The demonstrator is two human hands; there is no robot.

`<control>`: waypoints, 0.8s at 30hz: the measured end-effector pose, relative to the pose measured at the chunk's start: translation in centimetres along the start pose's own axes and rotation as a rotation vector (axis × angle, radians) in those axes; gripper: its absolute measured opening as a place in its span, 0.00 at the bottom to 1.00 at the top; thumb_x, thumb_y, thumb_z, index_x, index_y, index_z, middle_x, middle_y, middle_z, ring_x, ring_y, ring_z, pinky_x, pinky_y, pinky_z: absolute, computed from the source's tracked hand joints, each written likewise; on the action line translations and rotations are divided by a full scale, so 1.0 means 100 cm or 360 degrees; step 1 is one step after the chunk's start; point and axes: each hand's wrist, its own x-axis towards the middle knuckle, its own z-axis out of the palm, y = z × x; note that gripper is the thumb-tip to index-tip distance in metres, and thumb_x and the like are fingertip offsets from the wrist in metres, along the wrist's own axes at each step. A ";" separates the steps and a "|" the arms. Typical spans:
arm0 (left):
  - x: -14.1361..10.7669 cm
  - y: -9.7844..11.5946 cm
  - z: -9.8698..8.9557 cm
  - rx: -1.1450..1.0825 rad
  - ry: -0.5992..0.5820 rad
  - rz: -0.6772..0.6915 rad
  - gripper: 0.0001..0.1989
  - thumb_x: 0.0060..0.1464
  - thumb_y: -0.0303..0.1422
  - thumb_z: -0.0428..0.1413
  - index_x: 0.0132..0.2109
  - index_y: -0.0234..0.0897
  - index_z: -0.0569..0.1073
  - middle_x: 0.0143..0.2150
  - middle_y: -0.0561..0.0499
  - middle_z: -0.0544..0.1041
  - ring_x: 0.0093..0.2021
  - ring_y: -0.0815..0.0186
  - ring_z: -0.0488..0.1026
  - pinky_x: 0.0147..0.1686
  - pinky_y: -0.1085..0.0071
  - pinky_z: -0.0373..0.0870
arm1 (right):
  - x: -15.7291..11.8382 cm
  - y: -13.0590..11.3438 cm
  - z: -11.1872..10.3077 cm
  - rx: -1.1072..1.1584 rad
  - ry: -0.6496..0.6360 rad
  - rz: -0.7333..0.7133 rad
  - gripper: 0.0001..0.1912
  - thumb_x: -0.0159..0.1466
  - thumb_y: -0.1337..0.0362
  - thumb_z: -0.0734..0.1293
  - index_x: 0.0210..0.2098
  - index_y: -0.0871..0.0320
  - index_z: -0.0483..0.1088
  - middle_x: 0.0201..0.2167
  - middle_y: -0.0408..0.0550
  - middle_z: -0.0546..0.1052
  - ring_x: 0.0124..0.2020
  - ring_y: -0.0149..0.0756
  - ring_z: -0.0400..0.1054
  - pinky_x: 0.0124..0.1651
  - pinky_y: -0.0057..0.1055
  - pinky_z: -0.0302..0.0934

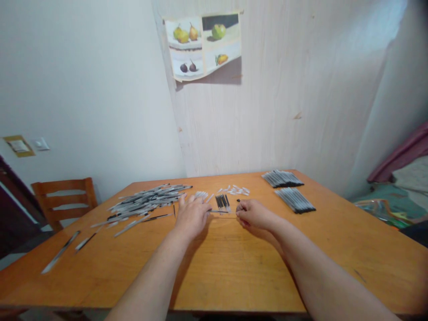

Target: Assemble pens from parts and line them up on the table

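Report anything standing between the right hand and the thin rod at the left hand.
Nothing visible stands between the right hand and the thin rod at the left hand; the row of dark pieces lies beyond it.

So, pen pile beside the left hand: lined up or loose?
Loose. The pen pile beside the left hand has pens crossing at mixed angles, unlike the two neat rows at the right.
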 end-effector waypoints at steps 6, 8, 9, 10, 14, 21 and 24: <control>-0.018 -0.023 0.008 0.0033 -0.0027 -0.0310 0.13 0.59 0.36 0.50 0.43 0.49 0.79 0.45 0.46 0.75 0.50 0.54 0.65 0.55 0.51 0.50 | 0.002 0.010 -0.005 -0.0209 0.0016 0.0030 0.08 0.47 0.72 0.60 0.15 0.58 0.66 0.12 0.41 0.68 0.17 0.29 0.61 0.22 0.26 0.47; -0.025 -0.030 0.010 0.0042 -0.0026 -0.0417 0.13 0.60 0.36 0.50 0.44 0.49 0.79 0.45 0.46 0.75 0.50 0.54 0.65 0.53 0.53 0.51 | 0.003 0.011 -0.002 -0.0238 0.0015 0.0039 0.08 0.48 0.72 0.60 0.16 0.58 0.67 0.13 0.42 0.69 0.17 0.29 0.61 0.22 0.26 0.47; -0.028 -0.033 0.012 0.0040 -0.0023 -0.0457 0.13 0.60 0.36 0.49 0.45 0.49 0.78 0.45 0.46 0.74 0.50 0.54 0.65 0.52 0.54 0.52 | 0.003 0.011 -0.001 -0.0248 0.0014 0.0038 0.08 0.49 0.72 0.60 0.17 0.58 0.67 0.13 0.42 0.69 0.18 0.29 0.61 0.23 0.26 0.47; -0.031 -0.037 0.013 0.0033 -0.0016 -0.0495 0.14 0.60 0.36 0.49 0.46 0.49 0.78 0.45 0.46 0.74 0.50 0.55 0.66 0.51 0.55 0.53 | 0.004 0.010 0.001 -0.0257 0.0019 0.0037 0.08 0.50 0.72 0.60 0.18 0.59 0.67 0.14 0.42 0.70 0.18 0.29 0.62 0.23 0.26 0.47; -0.043 -0.051 0.017 0.0008 0.0030 -0.0624 0.13 0.61 0.36 0.48 0.45 0.47 0.77 0.44 0.46 0.74 0.50 0.55 0.66 0.48 0.58 0.55 | 0.003 0.004 0.009 -0.0352 0.0144 0.0001 0.07 0.53 0.72 0.59 0.22 0.58 0.67 0.17 0.43 0.72 0.21 0.29 0.62 0.26 0.26 0.48; -0.064 -0.075 0.016 -0.0019 0.0121 -0.0874 0.13 0.61 0.34 0.47 0.46 0.46 0.75 0.45 0.46 0.75 0.49 0.55 0.68 0.47 0.60 0.57 | 0.002 -0.002 0.021 -0.0512 0.0328 -0.0050 0.07 0.58 0.68 0.60 0.25 0.58 0.67 0.23 0.47 0.74 0.27 0.33 0.65 0.30 0.28 0.50; -0.074 -0.089 0.018 -0.0146 0.0199 -0.0997 0.14 0.59 0.33 0.49 0.50 0.44 0.73 0.46 0.46 0.76 0.49 0.56 0.70 0.46 0.62 0.59 | 0.002 0.001 0.026 -0.0527 0.0373 -0.0083 0.09 0.60 0.64 0.59 0.27 0.58 0.68 0.24 0.47 0.74 0.27 0.34 0.65 0.30 0.28 0.50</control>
